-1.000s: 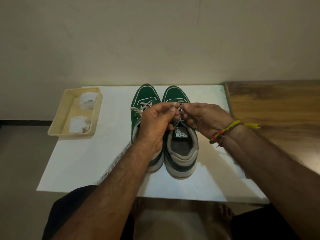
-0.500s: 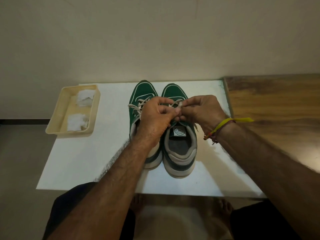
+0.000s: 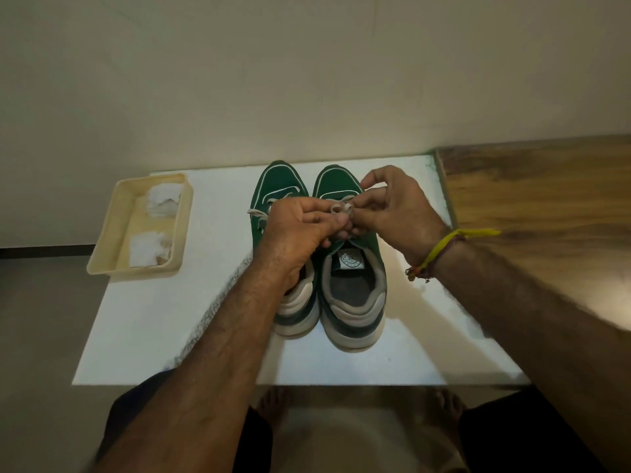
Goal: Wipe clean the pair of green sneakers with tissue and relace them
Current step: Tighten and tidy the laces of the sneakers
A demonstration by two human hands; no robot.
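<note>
Over the right green sneaker (image 3: 355,278), the left hand (image 3: 297,233) and right hand (image 3: 396,216) each pinched a loop of its pale lace (image 3: 339,209), fingertips meeting, on the white tabletop (image 3: 164,319).

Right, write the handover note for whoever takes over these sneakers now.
Left hand and right hand both pinch the lace over the right sneaker.
Left sneaker sits beside it on the white board, laces threaded.
Two tissue wads lie in the cream tray.
Left: finish lacing and tying the right sneaker; check the left one's knot, hidden by the arm.
</note>
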